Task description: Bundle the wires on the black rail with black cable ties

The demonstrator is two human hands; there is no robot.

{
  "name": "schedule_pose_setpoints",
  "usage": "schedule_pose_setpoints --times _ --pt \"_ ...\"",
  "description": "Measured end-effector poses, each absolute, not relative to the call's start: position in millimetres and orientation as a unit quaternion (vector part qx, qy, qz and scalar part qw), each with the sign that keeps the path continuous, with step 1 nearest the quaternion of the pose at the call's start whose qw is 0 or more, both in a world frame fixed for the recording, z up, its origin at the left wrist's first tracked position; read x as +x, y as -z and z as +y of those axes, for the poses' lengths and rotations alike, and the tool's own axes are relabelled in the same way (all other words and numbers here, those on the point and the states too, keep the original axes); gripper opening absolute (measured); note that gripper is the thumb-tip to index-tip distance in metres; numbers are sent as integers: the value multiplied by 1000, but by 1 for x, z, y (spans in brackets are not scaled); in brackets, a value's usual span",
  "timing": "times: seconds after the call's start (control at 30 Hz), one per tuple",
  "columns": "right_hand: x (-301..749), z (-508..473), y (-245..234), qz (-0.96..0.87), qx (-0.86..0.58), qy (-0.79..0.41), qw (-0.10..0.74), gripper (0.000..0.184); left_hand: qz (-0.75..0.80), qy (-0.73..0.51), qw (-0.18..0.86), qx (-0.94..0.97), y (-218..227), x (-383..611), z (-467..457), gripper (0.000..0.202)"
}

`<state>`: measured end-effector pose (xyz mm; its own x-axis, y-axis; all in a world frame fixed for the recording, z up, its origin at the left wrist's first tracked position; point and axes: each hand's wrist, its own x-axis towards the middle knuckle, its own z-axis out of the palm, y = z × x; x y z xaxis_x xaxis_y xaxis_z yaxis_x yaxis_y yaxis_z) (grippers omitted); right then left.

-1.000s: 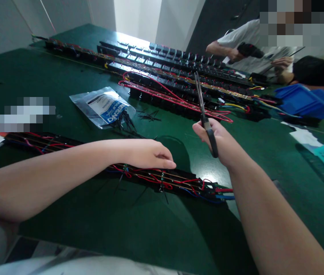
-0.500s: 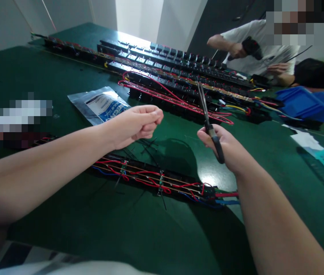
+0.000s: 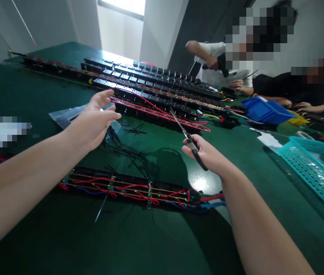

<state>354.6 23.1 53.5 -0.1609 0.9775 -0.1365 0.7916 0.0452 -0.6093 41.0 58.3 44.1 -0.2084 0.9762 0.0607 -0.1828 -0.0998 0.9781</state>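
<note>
My left hand is raised over a clear plastic bag, its fingers apart and nothing visible in them. My right hand grips a pair of scissors, black-handled, with the blades pointing up and left. Below both hands lies a long black strip with red and blue wires, copper-coloured rods and small green circuit boards. A thin cable tie tail sticks out from its near side. Loose black cable ties are scattered between the strip and the bag, which my left hand partly hides.
Several long black socket strips with red wires lie across the back of the green table. At right are a turquoise basket, white paper and a blue bin. Across the table, a person holds a power drill; another person's hands show beside the bin.
My left hand has opened from a closed fist and moved left over the bag. The scissors stay in my right hand. The view has shifted, showing more of the basket and the people.
</note>
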Motion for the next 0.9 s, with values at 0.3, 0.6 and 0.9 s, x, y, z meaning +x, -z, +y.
schedule_pose_setpoints --times 0.3,0.6,0.9 --pt "371 11 -88 -754 -546 -362 -43 54 348 -63 390 850 -57 68 12 33" --pt "368 -9 -107 -713 -568 -357 -204 50 347 -66 359 864 -52 71 13 23" --pt "335 -16 -87 -740 -527 -342 -240 53 330 -81 340 877 -51 70 12 21"
